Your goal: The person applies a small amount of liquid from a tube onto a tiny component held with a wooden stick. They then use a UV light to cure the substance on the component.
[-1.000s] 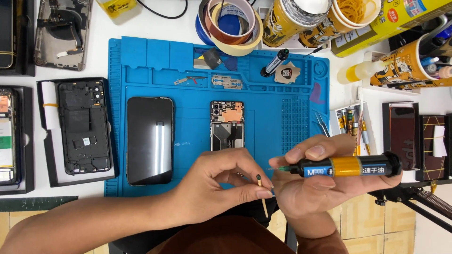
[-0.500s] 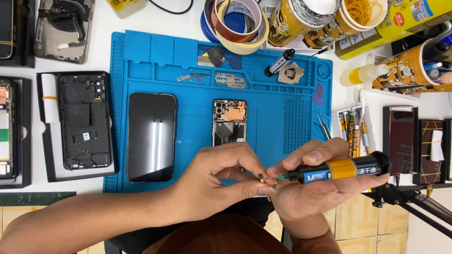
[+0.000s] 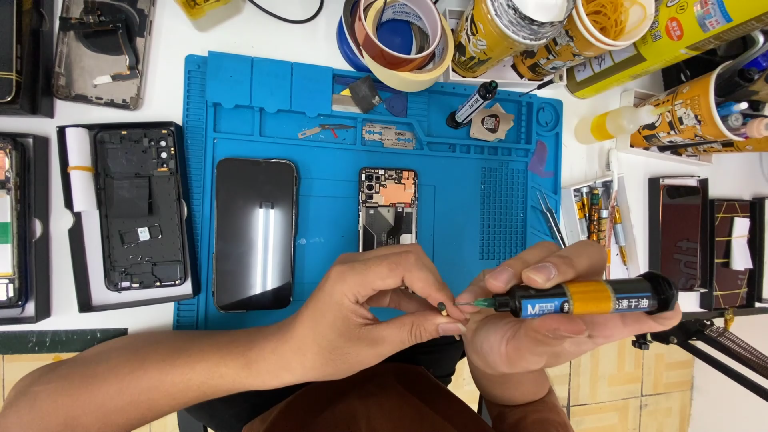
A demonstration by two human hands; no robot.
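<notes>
Syringe [image 3: 588,298]: a black glue syringe with an orange band, lying sideways in the right hand, its green needle tip [image 3: 478,303] aimed left at a small dark part.
Doing it well: my judgement is that the two hands should brace against each other so the needle tip meets the part without wobble, and only a tiny bead should be pressed out; too much would likely smear onto the fingertips.
Right hand [image 3: 536,332]: closed around the syringe barrel, thumb on top, fingers curled under; it hovers over the worktop's near edge.
Left hand [image 3: 368,316]: pinched shut, thumb and forefinger holding the small dark part [image 3: 442,307] just beside the needle tip; whether the two touch is too small to tell.
Mat [image 3: 496,200]: blue, directly beyond the hands.
Opened phone [image 3: 387,210]: on the mat just above the left hand, its insides showing, partly hidden by the knuckles.
Dark phone [image 3: 254,234]: lies on the mat left of the opened one, glass up.
Tweezers [image 3: 550,218]: at the mat's right edge.
Tape rolls [image 3: 392,40]: at the far edge, well apart from the hands.
</notes>
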